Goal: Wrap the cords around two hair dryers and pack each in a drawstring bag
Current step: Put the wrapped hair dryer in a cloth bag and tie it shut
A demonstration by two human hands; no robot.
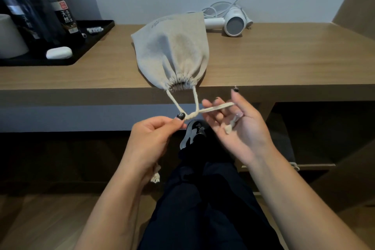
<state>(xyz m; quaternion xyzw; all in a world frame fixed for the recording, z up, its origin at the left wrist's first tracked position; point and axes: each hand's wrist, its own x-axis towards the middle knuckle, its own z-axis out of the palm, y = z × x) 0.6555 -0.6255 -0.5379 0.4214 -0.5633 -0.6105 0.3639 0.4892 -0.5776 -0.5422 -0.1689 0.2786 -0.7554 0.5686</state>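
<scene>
Head view shows me tying off the first drawstring bag [172, 50], which lies bulging at centre frame on the bench [284, 63], its gathered mouth at the front edge. My left hand [152, 140] pinches the drawstrings [218, 107] where the two strands cross, fingers curled tight on that point. My right hand [241, 126] has the fingers spread fairly wide, with a cord looped over them and its frayed end lying in the palm. I judge that one dryer is packed and the knot is half made. The second hair dryer [231, 23] sits at upper right of the frame, its white cord [221, 7] loose behind it. Next I need to pull the loop through and cinch it snug, then turn to that cord.
</scene>
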